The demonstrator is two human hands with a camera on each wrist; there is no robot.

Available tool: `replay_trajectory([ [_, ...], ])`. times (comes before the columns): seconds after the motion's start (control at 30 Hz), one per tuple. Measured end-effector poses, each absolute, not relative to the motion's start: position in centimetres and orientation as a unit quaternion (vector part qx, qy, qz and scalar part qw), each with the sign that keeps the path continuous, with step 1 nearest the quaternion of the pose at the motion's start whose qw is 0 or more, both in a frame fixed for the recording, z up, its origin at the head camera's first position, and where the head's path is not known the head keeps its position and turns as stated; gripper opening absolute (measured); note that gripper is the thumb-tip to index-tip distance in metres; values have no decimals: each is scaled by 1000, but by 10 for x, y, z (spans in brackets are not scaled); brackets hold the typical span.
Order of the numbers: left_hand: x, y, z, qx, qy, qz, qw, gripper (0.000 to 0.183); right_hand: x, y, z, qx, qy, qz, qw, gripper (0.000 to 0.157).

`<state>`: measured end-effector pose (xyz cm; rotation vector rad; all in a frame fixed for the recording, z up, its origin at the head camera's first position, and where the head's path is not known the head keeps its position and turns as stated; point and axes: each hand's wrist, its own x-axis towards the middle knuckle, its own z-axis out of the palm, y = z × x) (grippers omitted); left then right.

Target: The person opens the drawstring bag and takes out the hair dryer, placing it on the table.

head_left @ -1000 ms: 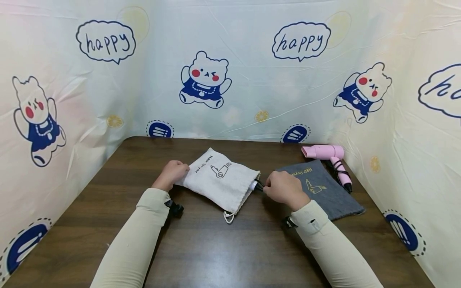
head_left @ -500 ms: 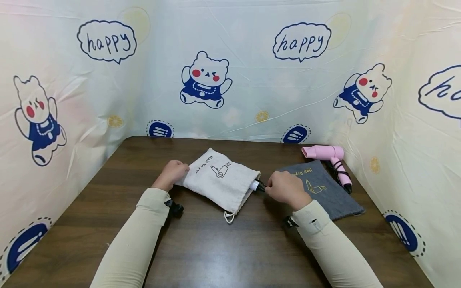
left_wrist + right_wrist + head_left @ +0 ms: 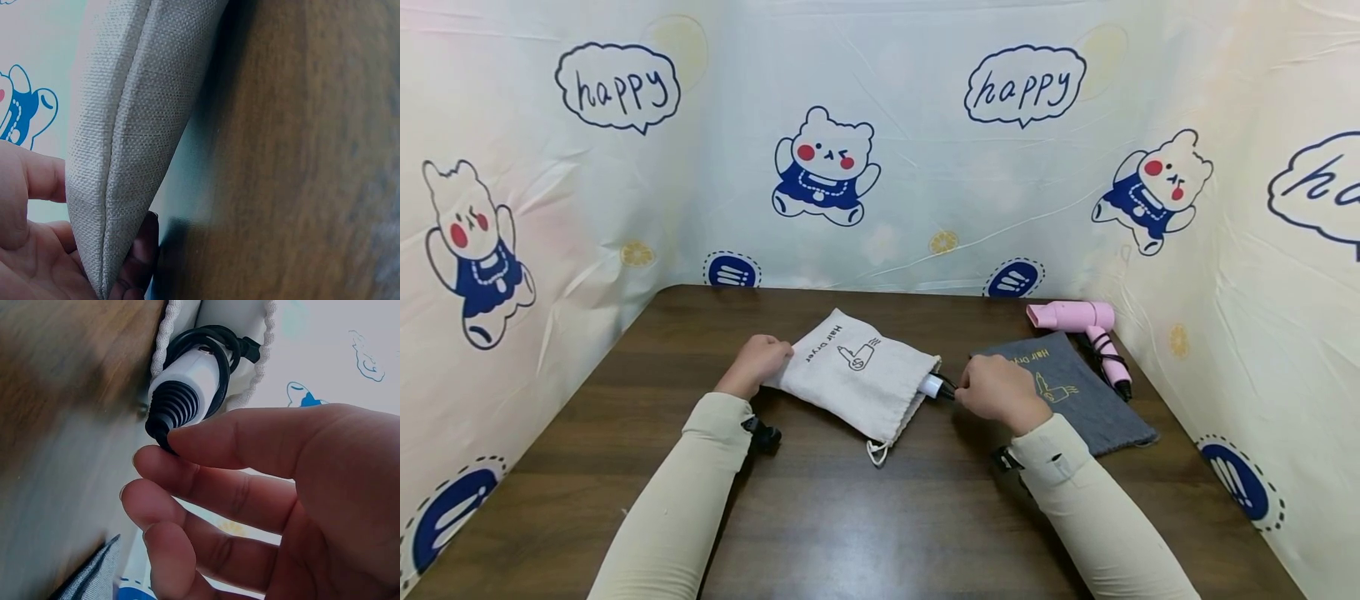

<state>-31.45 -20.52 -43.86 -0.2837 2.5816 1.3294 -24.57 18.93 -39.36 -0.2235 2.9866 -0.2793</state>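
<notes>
A cream cloth drawstring bag (image 3: 880, 387), printed "Hair Dryer", lies mid-table with its mouth to the right. My left hand (image 3: 756, 365) grips its closed left corner; the left wrist view shows thumb and fingers on either side of the seamed cloth (image 3: 134, 112). From the mouth pokes the white handle of a hair dryer (image 3: 190, 375), a black cord (image 3: 232, 347) looped around it. At the handle's ribbed black end, my right hand (image 3: 1000, 392) pinches the cord between thumb and forefinger. The dryer's head is hidden inside the bag.
A grey "Hair Dryer" bag (image 3: 1101, 417) lies flat to the right, partly behind my right hand. Beyond it sits a pink hair dryer (image 3: 1071, 317) with a black cord around its handle. Patterned curtains (image 3: 917, 167) stand around the brown table (image 3: 842, 517).
The white handle sticks out slightly farther from the bag's mouth, and my right hand has shifted a little to the right with it. My left hand keeps its grip on the corner.
</notes>
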Motion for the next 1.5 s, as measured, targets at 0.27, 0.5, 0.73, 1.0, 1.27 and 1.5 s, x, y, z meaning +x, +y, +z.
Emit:
replay_trajectory([
  [0.27,-314,-206,-438,-96,878,455,113,39,-248,192,-394,-76,990,-90,75,11],
  [0.5,-314,-205,-438,-99,876,457,117,40,-246,196,-391,-68,991,-88,73,10],
  [0.73,-314,-206,-439,-96,879,454,110,38,-246,198,-389,-75,988,-106,78,14],
  [1.0,-311,-205,-438,-90,872,463,129,51,-246,187,-398,-80,987,-116,78,41],
  [1.27,-313,-203,-441,-82,882,452,104,39,-248,176,-410,-82,988,-122,55,49],
  [1.5,-314,-203,-442,-78,884,450,98,34,-248,170,-414,-80,990,-113,36,37],
])
